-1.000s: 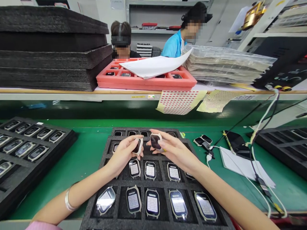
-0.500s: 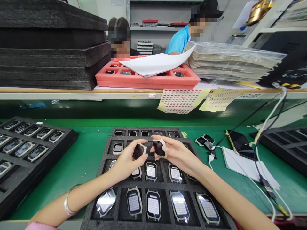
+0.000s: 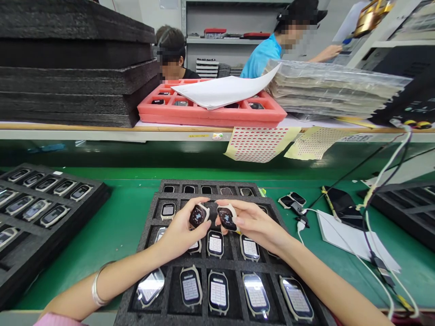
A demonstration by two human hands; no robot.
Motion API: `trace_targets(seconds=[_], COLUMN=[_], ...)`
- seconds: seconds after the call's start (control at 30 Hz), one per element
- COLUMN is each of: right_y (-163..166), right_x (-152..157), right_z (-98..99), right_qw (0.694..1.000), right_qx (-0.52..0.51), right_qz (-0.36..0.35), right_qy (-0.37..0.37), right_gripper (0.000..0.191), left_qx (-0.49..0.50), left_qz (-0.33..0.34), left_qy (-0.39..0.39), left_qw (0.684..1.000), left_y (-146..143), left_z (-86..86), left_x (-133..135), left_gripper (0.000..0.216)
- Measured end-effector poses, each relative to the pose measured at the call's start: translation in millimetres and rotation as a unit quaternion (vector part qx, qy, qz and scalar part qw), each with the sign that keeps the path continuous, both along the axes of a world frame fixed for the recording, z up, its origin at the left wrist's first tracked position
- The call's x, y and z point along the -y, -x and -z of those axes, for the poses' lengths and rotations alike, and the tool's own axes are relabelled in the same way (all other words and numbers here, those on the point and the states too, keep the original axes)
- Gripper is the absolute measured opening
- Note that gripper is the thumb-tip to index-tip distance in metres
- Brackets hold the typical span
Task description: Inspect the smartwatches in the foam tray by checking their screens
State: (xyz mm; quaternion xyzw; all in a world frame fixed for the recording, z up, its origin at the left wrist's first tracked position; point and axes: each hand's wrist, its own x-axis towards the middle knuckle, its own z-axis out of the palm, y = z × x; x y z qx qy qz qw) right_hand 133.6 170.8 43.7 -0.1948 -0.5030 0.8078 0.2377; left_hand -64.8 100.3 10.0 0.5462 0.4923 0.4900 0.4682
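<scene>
My left hand (image 3: 183, 226) is closed round a strapless smartwatch (image 3: 198, 216), gripping its pale case between thumb and fingers. In my right hand (image 3: 248, 216) is a second smartwatch (image 3: 227, 218), tilted towards me. Both screens are lit with a dark picture. The two watches are held side by side, slightly apart, over a black foam tray (image 3: 171, 312). Several watches lie in the tray's compartments, many showing a white grid; one is this watch (image 3: 218, 292) in the front row. My hands and forearms hide part of the tray.
Another foam tray of watches (image 3: 107, 192) lies at left, a third (image 3: 418, 222) at right. Cables (image 3: 370, 213), papers (image 3: 356, 242) and two loose watches (image 3: 292, 200) are on the right. On the shelf are stacked foam (image 3: 78, 81) and a red tray (image 3: 210, 117). Two people are behind.
Both held watches' screens have gone from dark to lit. My right hand's watch has dropped slightly. Behind the shelf, the person in blue now has an arm stretched out to the right.
</scene>
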Motion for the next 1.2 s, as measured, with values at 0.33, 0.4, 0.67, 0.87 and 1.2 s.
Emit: trace_targets(seconds=[0.33,0.4,0.67,0.87,1.2], right_y=[0.6,1.2,2.6,1.6,0.4], right_x=[-1.0,-0.2,2.0,2.7,3.3], right_z=[3.0,2.5,0.9,3.8,4.0], right_qw=[1.000,1.000,0.999,0.999,0.999], right_qx=[0.013,0.014,0.013,0.022,0.034], right_qz=[0.009,0.016,0.029,0.023,0.017], right_qy=[0.008,0.006,-0.010,-0.021,-0.029], right_gripper=[0.045,0.045,0.039,0.039,0.038], left_qx=[-0.014,-0.016,-0.033,-0.056,-0.072], left_qz=[0.021,0.025,0.026,0.021,0.040], left_qy=[-0.002,-0.001,-0.005,-0.014,-0.009], left_qw=[1.000,1.000,0.999,0.998,0.997], left_y=[-1.0,-0.9,0.5,0.2,-0.6], left_z=[-2.7,-2.2,-6.1,-9.2,-11.7], left_x=[0.8,1.2,2.5,3.9,6.0], left_gripper=[0.040,0.040,0.039,0.037,0.036])
